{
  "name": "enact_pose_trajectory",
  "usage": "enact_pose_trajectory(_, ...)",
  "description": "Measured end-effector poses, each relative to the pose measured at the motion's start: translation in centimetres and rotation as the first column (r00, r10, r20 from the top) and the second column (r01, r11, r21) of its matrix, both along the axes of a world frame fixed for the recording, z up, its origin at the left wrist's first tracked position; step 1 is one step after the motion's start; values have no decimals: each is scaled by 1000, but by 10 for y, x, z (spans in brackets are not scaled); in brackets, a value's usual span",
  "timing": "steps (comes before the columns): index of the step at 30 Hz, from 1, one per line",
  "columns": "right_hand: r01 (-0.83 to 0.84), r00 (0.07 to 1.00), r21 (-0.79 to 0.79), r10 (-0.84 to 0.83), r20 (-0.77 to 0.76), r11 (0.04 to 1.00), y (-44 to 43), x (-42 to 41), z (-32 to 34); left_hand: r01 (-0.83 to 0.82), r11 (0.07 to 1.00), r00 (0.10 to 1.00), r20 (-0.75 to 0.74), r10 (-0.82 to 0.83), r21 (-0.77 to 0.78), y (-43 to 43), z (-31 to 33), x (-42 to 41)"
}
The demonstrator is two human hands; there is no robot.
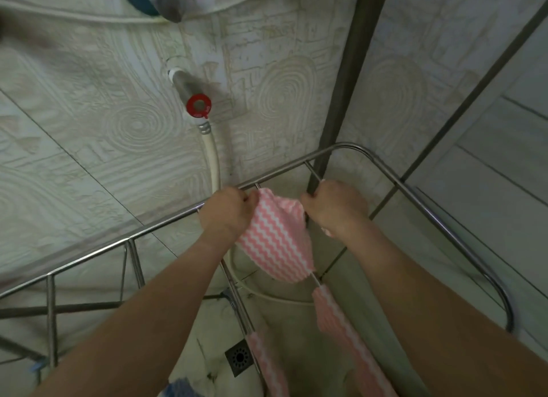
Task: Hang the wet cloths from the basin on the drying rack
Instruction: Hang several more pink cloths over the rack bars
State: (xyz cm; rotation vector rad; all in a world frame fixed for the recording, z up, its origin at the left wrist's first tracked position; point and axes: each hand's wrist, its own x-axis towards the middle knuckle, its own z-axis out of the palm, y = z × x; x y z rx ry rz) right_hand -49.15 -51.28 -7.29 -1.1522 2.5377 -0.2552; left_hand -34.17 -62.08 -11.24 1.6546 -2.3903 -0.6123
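Note:
A pink cloth with white zigzag stripes [274,236] hangs stretched between my two hands over the far end of the steel drying rack [462,236]. My left hand [226,211] pinches its left top corner beside a thin rack bar. My right hand [335,207] grips the right top corner against another bar. Two more pink zigzag cloths are draped on rack bars nearer to me, one at the right [341,328] and one lower down [267,364]. The basin is not in view.
A wall tap with a red handle [198,104] and a white hose [213,165] sit on the patterned tile wall behind the rack. A dark metal post [347,79] rises at the corner. A floor drain [238,358] lies below. Something blue [181,387] shows at the bottom edge.

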Motion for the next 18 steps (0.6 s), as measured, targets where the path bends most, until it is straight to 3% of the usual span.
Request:
enact_pose_trajectory(3, -85, 990, 105, 72, 119, 991, 5, 0, 2, 20, 999, 999, 41, -18, -38, 0, 1, -2)
enact_pose_trajectory(7, -126, 928, -16, 123, 351, 992, 6, 11, -7, 64, 988, 993, 107, -49, -139, -4, 2, -6)
enact_pose_trajectory(10, -147, 939, -92, 168, 298, 985, 7, 22, -17, 105, 973, 982, 176, -68, -207, -7, 3, -9)
enact_pose_trajectory(15, -204, 975, -184, 217, 50, 961, 11, 34, -17, 125, 964, 965, 253, -64, -234, -7, 2, -3)
enact_pose_trajectory(18, -205, 975, -206, 218, 42, 957, 12, 36, -17, 144, 947, 985, 137, -108, -288, 0, 2, 2)
